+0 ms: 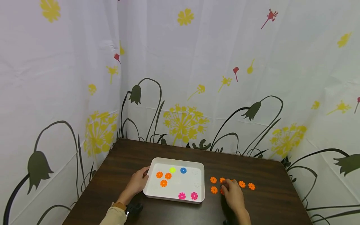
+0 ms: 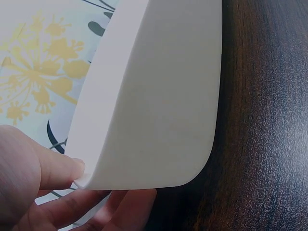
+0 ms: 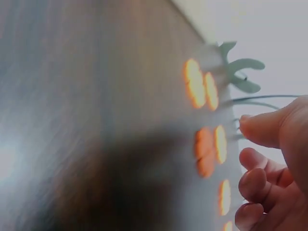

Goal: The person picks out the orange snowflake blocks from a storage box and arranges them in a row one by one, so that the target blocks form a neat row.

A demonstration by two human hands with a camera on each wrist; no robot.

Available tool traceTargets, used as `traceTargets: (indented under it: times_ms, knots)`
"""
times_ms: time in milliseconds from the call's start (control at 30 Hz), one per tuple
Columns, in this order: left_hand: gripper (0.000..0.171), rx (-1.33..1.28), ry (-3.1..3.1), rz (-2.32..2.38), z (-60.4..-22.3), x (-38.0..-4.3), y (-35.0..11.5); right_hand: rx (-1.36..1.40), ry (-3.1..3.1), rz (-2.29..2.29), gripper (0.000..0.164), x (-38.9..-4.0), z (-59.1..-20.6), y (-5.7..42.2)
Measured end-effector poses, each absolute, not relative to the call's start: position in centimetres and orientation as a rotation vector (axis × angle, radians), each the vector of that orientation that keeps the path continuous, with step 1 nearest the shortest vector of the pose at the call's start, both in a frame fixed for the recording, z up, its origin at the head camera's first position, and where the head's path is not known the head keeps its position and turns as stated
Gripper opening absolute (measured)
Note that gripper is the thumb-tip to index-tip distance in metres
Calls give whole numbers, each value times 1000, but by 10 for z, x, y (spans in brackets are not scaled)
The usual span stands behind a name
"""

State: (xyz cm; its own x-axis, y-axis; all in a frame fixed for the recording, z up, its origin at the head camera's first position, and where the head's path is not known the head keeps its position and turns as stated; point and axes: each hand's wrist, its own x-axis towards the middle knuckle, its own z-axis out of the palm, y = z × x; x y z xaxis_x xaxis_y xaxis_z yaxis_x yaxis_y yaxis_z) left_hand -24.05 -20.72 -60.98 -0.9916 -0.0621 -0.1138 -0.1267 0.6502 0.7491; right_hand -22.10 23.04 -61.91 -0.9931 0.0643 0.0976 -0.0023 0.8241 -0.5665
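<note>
My left hand [image 1: 137, 180] grips the left side of a white tray [image 1: 180, 184]. In the left wrist view the thumb [image 2: 72, 168] lies on the tray rim, with the other fingers under the corner. My right hand [image 1: 234, 194] is over several orange flower-shaped discs [image 1: 213, 180] on the table, partly covering some of them. Its thumb [image 3: 262, 129] stands apart from the loosely bent fingers, nothing showing between them. Inside the tray lie three orange discs [image 1: 163, 183], a yellow disc [image 1: 172, 170], a blue disc [image 1: 183, 170], two pink discs [image 1: 194, 196] and two whitish discs [image 1: 197, 184].
Both tray and loose discs are on a dark brown wooden table [image 1: 270, 203]. A white curtain [image 1: 225, 47] with printed flowers hangs behind the table's far edge and along its sides. Orange discs [image 1: 251, 186] reach to the right of my right hand.
</note>
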Motion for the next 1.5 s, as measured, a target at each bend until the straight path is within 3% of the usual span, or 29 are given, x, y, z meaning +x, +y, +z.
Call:
traceTargets:
  times_ms: [1000,1500]
  knots:
    - [46,-183,2750,1325,-609,-237,-207,228,-2655,1192,7,-262,-576,131]
    - [45,-157,2749,1342,-610,-238,-208,306,-2763,1232,15,-269,-584,106]
